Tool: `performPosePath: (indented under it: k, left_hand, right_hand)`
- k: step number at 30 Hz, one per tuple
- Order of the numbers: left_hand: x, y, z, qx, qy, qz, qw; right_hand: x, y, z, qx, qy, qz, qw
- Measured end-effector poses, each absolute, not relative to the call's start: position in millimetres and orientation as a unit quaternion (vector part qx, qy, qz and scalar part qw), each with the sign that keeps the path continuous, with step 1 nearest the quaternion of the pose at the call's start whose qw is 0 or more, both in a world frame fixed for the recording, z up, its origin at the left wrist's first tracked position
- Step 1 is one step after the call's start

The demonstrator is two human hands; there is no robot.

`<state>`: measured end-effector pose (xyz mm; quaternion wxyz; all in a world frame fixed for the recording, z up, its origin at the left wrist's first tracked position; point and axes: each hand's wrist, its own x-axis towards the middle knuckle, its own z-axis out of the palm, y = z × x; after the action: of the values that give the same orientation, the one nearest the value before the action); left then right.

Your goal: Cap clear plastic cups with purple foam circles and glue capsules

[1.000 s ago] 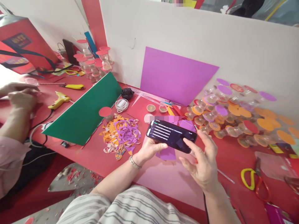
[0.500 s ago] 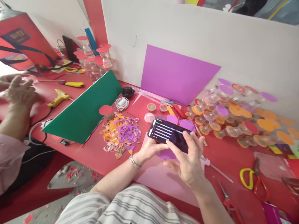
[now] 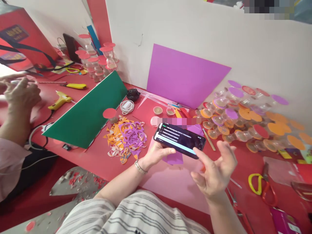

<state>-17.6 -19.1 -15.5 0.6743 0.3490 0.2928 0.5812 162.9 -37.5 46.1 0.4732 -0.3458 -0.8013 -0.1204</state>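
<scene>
My left hand (image 3: 156, 154) grips a black phone (image 3: 179, 140) by its left end and holds it flat above the red table (image 3: 102, 159), screen up with lines of text showing. Just right of the phone, my right hand (image 3: 215, 174) hovers with its fingers spread; its index fingertip is at the phone's lower right edge. A pink paper sheet (image 3: 170, 185) lies on the table under both hands. A bracelet sits on my left wrist.
A heap of orange and purple paper scraps (image 3: 126, 138) lies left of the phone. A green sheet (image 3: 90, 112) and a purple sheet (image 3: 184, 76) lean nearby. Many small capped cups (image 3: 246, 118) crowd the right. Scissors (image 3: 262, 187) lie at right. Another person's hands (image 3: 20, 92) work at far left beside a glue gun (image 3: 59, 100).
My right hand has come off the phone's screen and moved right and down, fingers now spread. The left hand keeps the phone in nearly the same place.
</scene>
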Motion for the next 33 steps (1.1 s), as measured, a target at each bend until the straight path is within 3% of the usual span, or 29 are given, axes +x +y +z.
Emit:
performPosePath:
  k: [6,12,22,33]
  left_hand:
    - [-17.4,-16.8,-19.5,0.333,0.307,0.598,0.661]
    - [-18.7,-16.0,-19.4,0.335,0.302,0.587,0.672]
    - [-19.6,-16.1,-17.8,0.361,0.296,0.585,0.663]
    - [-19.3,-16.1,-15.2,0.344,0.287,0.589,0.672]
  right_hand:
    - [182.7,-36.0,37.8,-0.387,-0.772,-0.079,0.498]
    - [183.1,-38.5,31.1,-0.438,-0.775,-0.030,0.454]
    - [178.0,-23.8,35.8,-0.460,-0.787,-0.063,0.407]
    - [177.0,-30.7,36.9,-0.417,-0.797,-0.061,0.433]
